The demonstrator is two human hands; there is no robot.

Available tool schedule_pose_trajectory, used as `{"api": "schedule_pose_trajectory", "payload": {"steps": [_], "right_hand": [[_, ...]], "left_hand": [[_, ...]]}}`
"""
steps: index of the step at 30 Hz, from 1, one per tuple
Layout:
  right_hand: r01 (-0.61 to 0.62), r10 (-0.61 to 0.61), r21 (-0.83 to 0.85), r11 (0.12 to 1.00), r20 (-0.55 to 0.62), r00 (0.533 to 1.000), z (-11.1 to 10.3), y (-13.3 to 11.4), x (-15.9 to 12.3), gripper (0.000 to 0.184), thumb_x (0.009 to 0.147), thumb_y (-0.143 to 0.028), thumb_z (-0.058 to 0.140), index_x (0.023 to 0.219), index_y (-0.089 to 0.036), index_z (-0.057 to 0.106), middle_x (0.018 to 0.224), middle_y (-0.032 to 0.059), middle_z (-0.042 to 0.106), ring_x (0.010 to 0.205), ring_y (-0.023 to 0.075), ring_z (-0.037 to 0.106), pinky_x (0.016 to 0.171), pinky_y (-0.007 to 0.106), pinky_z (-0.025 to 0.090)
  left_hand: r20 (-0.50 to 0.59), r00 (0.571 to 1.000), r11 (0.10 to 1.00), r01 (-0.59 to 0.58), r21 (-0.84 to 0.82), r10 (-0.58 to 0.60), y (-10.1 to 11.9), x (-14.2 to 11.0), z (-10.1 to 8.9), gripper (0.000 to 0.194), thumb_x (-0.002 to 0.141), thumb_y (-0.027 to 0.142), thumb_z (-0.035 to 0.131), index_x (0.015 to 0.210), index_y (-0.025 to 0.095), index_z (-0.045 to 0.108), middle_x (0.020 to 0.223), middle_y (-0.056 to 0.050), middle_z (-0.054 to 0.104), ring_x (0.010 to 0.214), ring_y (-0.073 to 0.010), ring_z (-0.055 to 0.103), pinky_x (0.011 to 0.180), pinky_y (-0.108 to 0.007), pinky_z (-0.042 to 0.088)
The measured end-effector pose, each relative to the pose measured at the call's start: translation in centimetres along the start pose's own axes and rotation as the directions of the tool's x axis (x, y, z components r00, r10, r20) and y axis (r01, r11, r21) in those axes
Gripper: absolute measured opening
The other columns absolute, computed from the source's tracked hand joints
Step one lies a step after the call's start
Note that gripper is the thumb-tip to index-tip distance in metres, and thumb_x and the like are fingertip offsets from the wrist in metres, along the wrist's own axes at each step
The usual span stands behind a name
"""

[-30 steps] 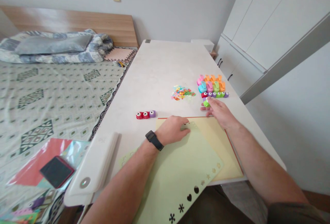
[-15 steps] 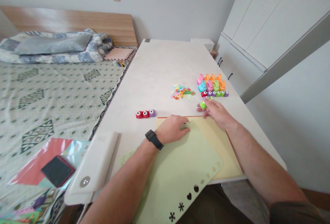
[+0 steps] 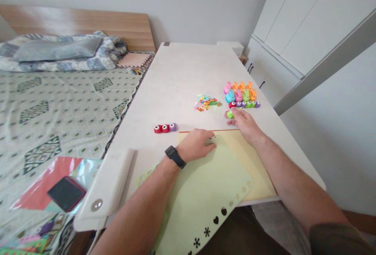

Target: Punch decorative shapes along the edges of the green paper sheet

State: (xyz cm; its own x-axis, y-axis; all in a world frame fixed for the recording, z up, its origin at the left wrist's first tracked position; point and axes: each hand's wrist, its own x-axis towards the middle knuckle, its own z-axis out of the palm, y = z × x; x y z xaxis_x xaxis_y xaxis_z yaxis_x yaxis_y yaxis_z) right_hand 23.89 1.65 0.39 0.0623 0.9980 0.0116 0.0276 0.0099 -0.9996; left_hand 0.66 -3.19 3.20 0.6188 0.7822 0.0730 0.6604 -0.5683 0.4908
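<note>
My right hand pinches a small bright-green craft punch between thumb and fingers, just over the table and in front of the rows of punches. My left hand, with a black watch on its wrist, rests on the far part of a pale green paper sheet. Its thumb and forefinger are apart, beside small cut-outs near the sheet's edge. Shapes such as hearts and snowflakes are punched along the near right edge of this sheet, which overhangs the table. Beneath it lies yellowish paper with a red border.
Rows of coloured punches stand at the right, beside a pile of small paper cut-outs. Two red punches and one purple punch are left of the sheet. A white laminator-like device sits at the table's left edge, next to the bed.
My right hand has moved slightly away from me with the green punch, towards the other punches. My left hand has stayed on the sheet.
</note>
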Motion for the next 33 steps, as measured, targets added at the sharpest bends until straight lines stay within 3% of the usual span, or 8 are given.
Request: {"api": "schedule_pose_trajectory", "payload": {"steps": [5,11,16,19,24,33], "right_hand": [[0.022,-0.022,0.003,1.0,-0.032,0.999,0.0,0.5,0.4,0.039,0.081,-0.06,0.068,0.077,-0.022,0.063,0.085,0.0018,0.064,0.081,0.0157,0.063,0.068,0.027,0.058],[0.008,-0.012,0.125,0.992,0.029,1.0,0.6,0.7,0.7,0.039,0.082,-0.061,0.068,0.079,-0.022,0.066,0.09,0.0031,0.065,0.087,0.0162,0.064,0.08,0.032,0.06],[0.01,-0.012,0.183,0.983,0.009,1.0,-0.2,-0.6,0.1,0.039,0.084,-0.061,0.065,0.09,-0.022,0.069,0.095,0.0046,0.069,0.089,0.018,0.066,0.065,0.026,0.056],[-0.062,0.05,0.28,0.958,0.049,0.998,-0.9,-1.5,-0.1,0.04,0.085,-0.061,0.064,0.09,-0.021,0.069,0.092,0.0061,0.07,0.081,0.0179,0.067,0.056,0.025,0.052],[-0.23,0.176,0.457,0.859,0.159,0.972,-1.2,-2.6,-0.3,0.043,0.089,-0.062,0.057,0.088,-0.019,0.067,0.082,0.0061,0.068,0.072,0.0159,0.063,0.054,0.025,0.049],[-0.339,0.193,0.558,0.757,0.305,0.933,-1.4,-4.0,-1.2,0.047,0.091,-0.063,0.05,0.082,-0.018,0.062,0.078,0.0046,0.063,0.063,0.0142,0.055,0.052,0.026,0.044]], "left_hand": [[-0.018,1.0,1.0,-0.013,0.0,0.013,-0.1,0.0,0.2,0.016,0.086,0.03,0.061,0.077,0.017,0.063,0.077,-0.005,0.07,0.068,-0.0161,0.06,0.062,-0.027,0.038],[-0.02,1.0,1.0,-0.013,0.0,0.013,-0.1,0.0,0.2,0.015,0.086,0.03,0.061,0.077,0.017,0.063,0.076,-0.004,0.07,0.067,-0.0158,0.06,0.062,-0.027,0.038],[-0.019,1.0,1.0,-0.011,-0.018,0.01,-0.2,0.0,0.2,0.016,0.086,0.03,0.061,0.077,0.017,0.063,0.077,-0.005,0.07,0.067,-0.0155,0.06,0.062,-0.026,0.037],[-0.021,1.0,1.0,-0.004,-0.011,0.004,-0.2,0.0,0.3,0.016,0.086,0.03,0.062,0.076,0.017,0.063,0.076,-0.005,0.07,0.067,-0.0155,0.06,0.061,-0.026,0.037],[-0.017,1.0,1.0,0.002,-0.023,-0.002,-0.2,0.0,0.3,0.015,0.085,0.03,0.062,0.078,0.017,0.063,0.078,-0.005,0.07,0.067,-0.0153,0.059,0.062,-0.026,0.037],[-0.014,1.0,0.999,0.008,-0.043,-0.009,-0.1,0.1,0.2,0.015,0.085,0.029,0.062,0.076,0.017,0.061,0.076,-0.004,0.069,0.066,-0.0144,0.057,0.061,-0.026,0.036]]}}
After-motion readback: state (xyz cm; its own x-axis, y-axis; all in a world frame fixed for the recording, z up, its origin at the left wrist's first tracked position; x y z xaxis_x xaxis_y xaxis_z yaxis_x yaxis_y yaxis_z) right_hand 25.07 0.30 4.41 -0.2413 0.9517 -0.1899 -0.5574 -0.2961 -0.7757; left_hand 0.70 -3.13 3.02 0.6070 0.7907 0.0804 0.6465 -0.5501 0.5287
